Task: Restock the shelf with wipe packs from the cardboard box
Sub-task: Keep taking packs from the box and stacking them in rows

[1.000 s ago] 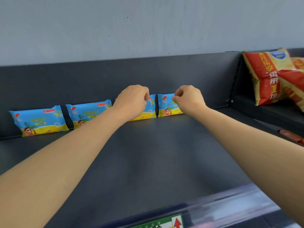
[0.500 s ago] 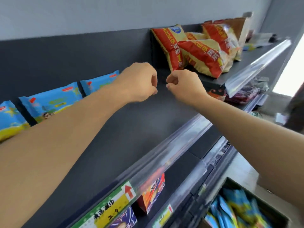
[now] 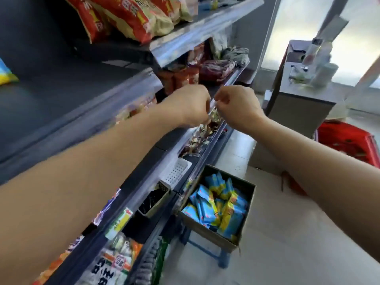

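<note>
An open cardboard box stands low at centre right on a blue stool. Several blue and yellow wipe packs fill it. The dark top shelf runs along the left, and the corner of one wipe pack shows at its far left edge. My left hand and my right hand hover close together in front of the lower shelves, well above the box. Both have curled fingers, and I see nothing held in them.
Red and yellow snack bags lie on the upper right shelf. Lower shelves hold assorted packets and a white perforated tray. A grey counter and a red basket stand to the right, across the pale floor.
My view has swung right and down, from the shelf's row of wipe packs to the box. Both hands have pulled back from the shelf, still curled and close together.
</note>
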The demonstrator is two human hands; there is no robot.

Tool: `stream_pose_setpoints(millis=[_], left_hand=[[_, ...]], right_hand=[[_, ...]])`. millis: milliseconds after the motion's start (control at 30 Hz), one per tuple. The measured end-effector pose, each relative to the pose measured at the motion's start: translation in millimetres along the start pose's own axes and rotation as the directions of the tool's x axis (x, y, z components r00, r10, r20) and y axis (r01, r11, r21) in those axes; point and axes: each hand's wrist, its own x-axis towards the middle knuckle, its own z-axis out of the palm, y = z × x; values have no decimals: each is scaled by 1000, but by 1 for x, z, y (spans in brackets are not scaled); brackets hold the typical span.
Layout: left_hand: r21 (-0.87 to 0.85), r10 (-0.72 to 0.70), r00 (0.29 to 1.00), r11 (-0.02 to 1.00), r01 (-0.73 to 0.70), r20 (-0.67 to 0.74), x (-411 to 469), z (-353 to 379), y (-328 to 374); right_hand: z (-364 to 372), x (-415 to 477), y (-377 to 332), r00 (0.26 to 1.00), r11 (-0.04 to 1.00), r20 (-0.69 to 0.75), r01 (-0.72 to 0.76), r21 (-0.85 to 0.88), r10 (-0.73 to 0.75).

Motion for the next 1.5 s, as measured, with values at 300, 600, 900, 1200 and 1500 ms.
stream_pose_setpoints(millis=[300, 600, 900, 1200, 1500], left_hand=[[-113, -178, 931, 968, 224, 318, 39, 144, 28], [-99, -367, 826, 889, 447, 427, 57, 244, -24], [-142, -517, 730, 765, 628, 448, 73, 345, -68], [-84, -561, 693, 747, 660, 452, 93, 423, -97], [-191, -666, 586, 571, 799, 461, 104, 468, -108]], right_hand=[[43, -47, 130, 921, 985, 357, -115, -132, 155], [110, -58, 180, 793, 974, 570, -142, -175, 217], [200, -48, 224, 747, 953, 592, -251, -172, 304], [290, -45, 253, 720, 948, 626, -299, -107, 298], [361, -44, 271, 726, 919, 574, -370, -139, 379]])
